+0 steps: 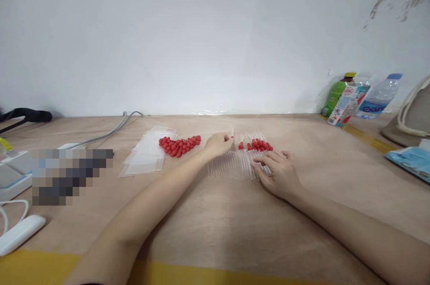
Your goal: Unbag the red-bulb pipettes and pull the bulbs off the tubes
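Note:
My left hand [219, 144] is closed in a pinch on a dropper [232, 132]; its clear tube points up and a bit of red bulb shows at my fingertips. Below lies a row of clear thin tubes [230, 166], side by side on the table. My right hand [280, 174] rests over the right end of this row, fingers apart, the tips at the tubes. Just beyond it lie several droppers with red bulbs [262, 144], their tubes pointing away from me. Left of my left hand is a pile of loose red rubber bulbs [179, 146].
Clear plastic bags [143, 159] lie left of the bulb pile. Bottles [379, 97] stand at the back right, near a tissue pack [411, 161] and a bag [411, 112]. A power strip [16, 177], a grey cable [110, 132] and a white device [22, 235] occupy the left.

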Demonstrator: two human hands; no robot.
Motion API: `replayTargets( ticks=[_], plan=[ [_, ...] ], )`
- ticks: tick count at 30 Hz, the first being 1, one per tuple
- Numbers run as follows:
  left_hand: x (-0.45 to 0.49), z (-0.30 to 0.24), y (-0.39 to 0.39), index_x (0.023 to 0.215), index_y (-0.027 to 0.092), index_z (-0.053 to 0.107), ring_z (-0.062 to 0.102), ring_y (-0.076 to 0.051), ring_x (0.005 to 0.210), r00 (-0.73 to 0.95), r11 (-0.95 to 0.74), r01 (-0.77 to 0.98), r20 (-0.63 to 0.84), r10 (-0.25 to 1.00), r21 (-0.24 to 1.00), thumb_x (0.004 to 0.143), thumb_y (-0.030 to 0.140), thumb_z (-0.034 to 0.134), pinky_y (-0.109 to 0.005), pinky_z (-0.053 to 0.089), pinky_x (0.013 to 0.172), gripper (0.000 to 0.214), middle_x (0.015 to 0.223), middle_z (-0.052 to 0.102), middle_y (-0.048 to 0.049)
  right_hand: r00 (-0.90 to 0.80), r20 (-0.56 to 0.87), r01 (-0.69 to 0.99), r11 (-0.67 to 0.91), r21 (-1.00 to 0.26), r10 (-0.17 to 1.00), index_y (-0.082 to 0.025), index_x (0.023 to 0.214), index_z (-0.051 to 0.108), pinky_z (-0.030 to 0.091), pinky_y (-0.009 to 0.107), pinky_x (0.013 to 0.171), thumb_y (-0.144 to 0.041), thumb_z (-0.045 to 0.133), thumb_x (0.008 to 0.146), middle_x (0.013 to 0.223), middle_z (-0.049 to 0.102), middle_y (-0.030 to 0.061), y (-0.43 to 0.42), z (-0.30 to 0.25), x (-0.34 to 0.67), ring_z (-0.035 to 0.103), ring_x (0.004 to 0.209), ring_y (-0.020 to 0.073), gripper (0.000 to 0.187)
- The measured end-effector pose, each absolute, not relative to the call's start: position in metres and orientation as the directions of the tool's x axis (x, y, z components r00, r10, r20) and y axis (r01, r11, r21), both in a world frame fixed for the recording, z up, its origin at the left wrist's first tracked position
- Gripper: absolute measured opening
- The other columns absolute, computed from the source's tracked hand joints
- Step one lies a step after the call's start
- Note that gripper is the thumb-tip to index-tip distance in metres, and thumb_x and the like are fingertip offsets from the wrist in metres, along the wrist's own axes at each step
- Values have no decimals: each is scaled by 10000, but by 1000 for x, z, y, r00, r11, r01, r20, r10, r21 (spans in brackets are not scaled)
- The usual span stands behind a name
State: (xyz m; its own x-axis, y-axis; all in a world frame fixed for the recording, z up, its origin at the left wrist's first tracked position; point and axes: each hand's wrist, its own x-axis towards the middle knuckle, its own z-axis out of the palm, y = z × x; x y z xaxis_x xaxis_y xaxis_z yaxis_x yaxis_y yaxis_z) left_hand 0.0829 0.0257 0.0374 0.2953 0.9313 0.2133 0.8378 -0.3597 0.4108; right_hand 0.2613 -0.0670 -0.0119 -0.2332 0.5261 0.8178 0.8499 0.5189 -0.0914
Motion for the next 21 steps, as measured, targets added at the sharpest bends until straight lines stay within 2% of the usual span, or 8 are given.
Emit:
replayTargets(
  ticks=[3,5,8,11,15,21],
  plan=[
    [50,35,2,673,173,555,559,-160,668,334,-426,813,281,900,397,812,370,382,-265,401,611,296,695,614,-22,-211,830,850,515,-105,517,-200,865,628,299,333,776,-277,523,805,776,627,30,-67,-12,260,558,771,165,143],
    [30,31,-15,691,172,538,548,-165,727,403,-544,775,411,818,323,799,343,436,-280,398,677,226,741,606,-27,-214,836,845,525,-100,505,-200,1008,594,317,353,810,-286,521,803,918,631,59,-66,-11,258,558,878,195,233],
    [9,20,-35,735,175,533,528,-176,760,494,-666,725,541,681,175,781,307,490,-316,380,738,146,746,592,-28,-300,831,821,570,-25,468,-200,1214,473,312,400,905,-316,514,801,1133,578,90,-67,-7,255,520,1035,232,431],
    [3,9,-45,749,185,531,513,-178,748,543,-721,684,582,605,110,780,312,508,-331,367,743,133,732,589,-24,-409,806,787,612,75,427,-189,1293,395,260,444,994,-351,506,804,1236,521,98,-70,-4,250,458,1145,250,527],
    [9,1,-49,785,185,538,511,-166,731,591,-775,628,602,537,74,795,302,510,-326,368,729,121,742,595,-25,-506,752,740,661,126,423,-200,1207,492,218,477,1032,-343,494,827,1204,558,76,-74,-4,245,447,1172,238,405],
    [13,-2,-53,830,186,543,557,-166,777,582,-811,576,647,492,99,799,290,522,-317,409,721,111,824,625,-41,-503,762,716,691,102,408,-237,930,639,202,509,1030,-263,506,836,1049,646,38,-72,-8,242,521,1089,214,164]
  ],
)
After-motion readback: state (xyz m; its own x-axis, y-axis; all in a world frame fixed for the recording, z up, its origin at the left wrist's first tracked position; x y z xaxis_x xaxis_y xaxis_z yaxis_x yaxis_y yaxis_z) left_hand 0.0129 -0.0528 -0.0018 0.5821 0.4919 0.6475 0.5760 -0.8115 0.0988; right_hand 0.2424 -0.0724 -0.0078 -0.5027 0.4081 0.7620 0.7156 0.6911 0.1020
